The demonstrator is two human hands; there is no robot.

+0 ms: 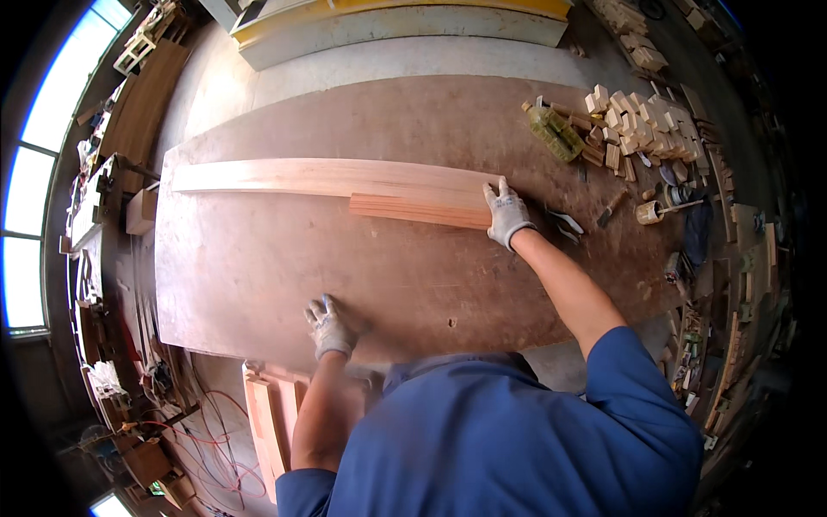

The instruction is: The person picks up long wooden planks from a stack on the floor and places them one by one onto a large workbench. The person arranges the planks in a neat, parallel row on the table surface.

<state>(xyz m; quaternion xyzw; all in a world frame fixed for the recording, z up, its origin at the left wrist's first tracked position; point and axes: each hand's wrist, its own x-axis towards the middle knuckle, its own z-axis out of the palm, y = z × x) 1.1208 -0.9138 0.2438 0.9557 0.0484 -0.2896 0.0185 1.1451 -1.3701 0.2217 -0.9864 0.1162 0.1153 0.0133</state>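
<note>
A long pale board point(284, 176) lies across the far half of the bench point(258, 276), and a shorter reddish strip point(413, 209) lies along the near side of its right part. The gloved right hand point(508, 213) is on the right ends of both pieces, though whether it grips or only presses cannot be told. The left hand point(330, 329), also gloved, is empty with fingers spread, near the bench's front edge (contact with the surface is unclear). Just right of the right hand lie pliers point(566, 225). Farther out, toward the far right, are a yellow-green container point(556, 132) and many small wooden blocks point(642, 123). More boards point(265, 418) stand below the bench at the left.
</note>
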